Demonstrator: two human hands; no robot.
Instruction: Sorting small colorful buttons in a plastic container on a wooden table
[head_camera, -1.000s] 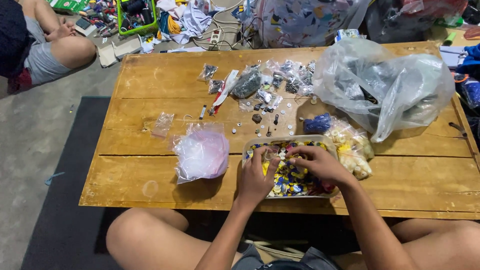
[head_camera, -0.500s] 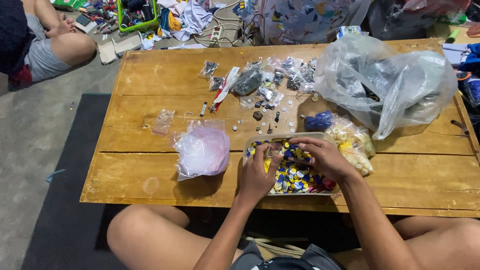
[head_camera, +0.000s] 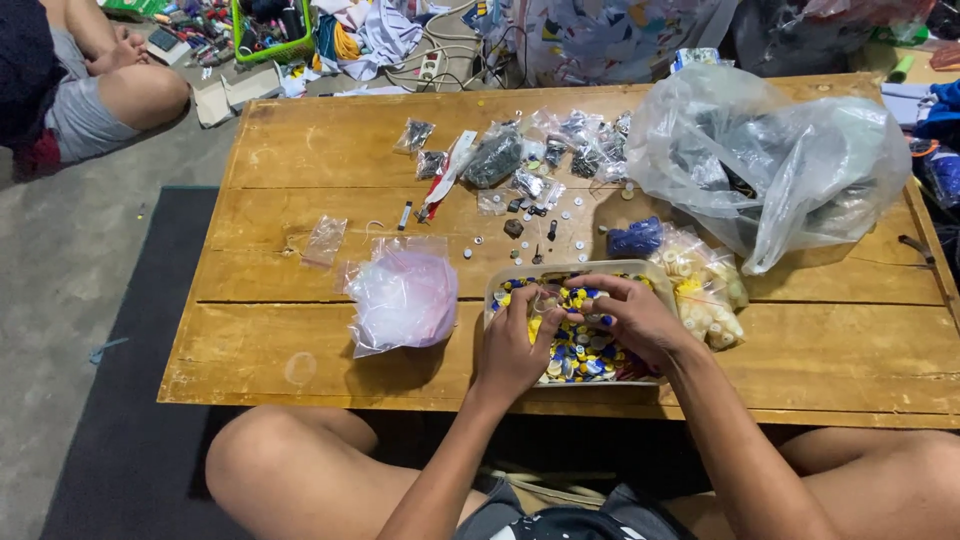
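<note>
Bare left hand (head_camera: 512, 345) and right hand (head_camera: 632, 318), sleeveless forearms, bare knees, perhaps dark shorts at the lap.

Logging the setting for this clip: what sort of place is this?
Probably a home workspace for sorting small parts: a low wooden table, a tub of coloured caps under both hands, and clutter on the bare floor.

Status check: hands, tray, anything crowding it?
Left hand and right hand over tray of coloured caps. Grip unclear. Pink bag left, clear.
</note>
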